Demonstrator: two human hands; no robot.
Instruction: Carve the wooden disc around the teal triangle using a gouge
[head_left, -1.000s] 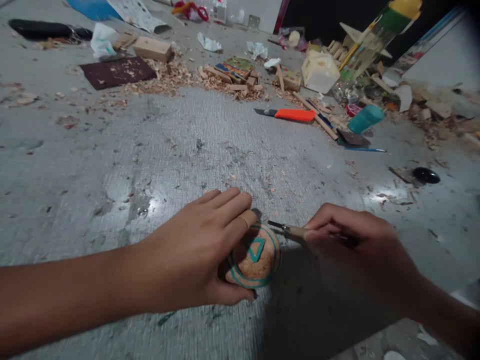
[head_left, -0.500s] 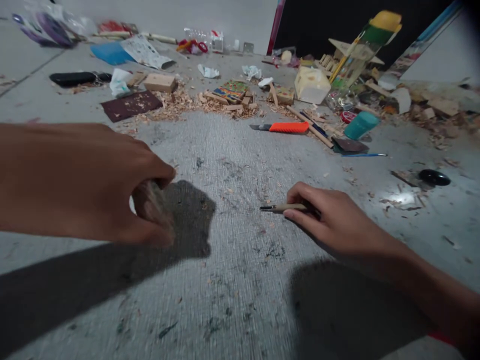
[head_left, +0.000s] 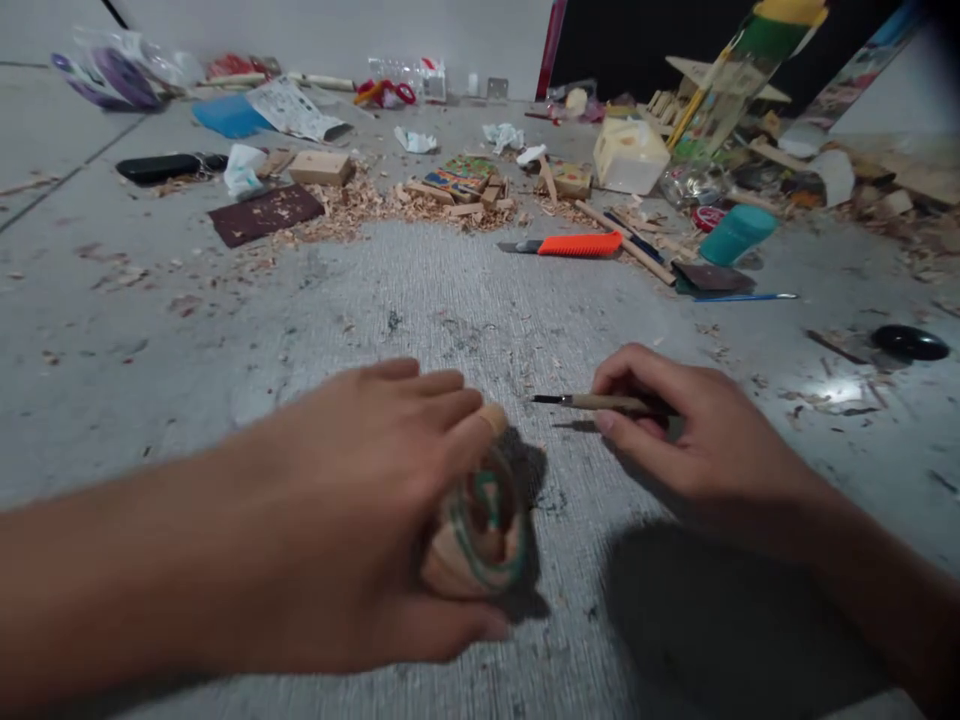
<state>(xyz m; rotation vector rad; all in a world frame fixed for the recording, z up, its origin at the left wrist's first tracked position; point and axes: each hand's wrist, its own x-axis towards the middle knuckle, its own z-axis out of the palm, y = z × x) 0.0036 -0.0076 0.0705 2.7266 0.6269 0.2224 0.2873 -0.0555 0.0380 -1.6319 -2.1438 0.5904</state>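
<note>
The step in hand looks like carving a small wooden disc [head_left: 480,525] painted with teal rings: the piece is being set back on the floor [head_left: 465,290] and steadied, while the tool waits just to its right.

The left hand [head_left: 360,520] is the holding grip. Its fingers curl over the top of the disc and the thumb closes in from below, so the grip is pressed around the disc, which stands tilted on edge under the fingertips; one of them wears a tan wrap. The disc is blurred, so whether it touches the floor cannot be told.

The right hand [head_left: 697,430] is pinched shut on a slim carving tool [head_left: 592,402], thumb and forefinger along the wooden handle, the dark tip pointing left toward the disc and clear of it, near but apart.

As a judgement, the next move calls for the disc to lie flat and firmly pinned, the left fingers kept out of the blade's path, and the tip brought in low with light pressure.

Well beyond the hands lie an orange knife [head_left: 574,245], a teal cup [head_left: 731,235], shavings [head_left: 360,205], a brown sheet [head_left: 266,214] and a black disc [head_left: 909,342] far right.
</note>
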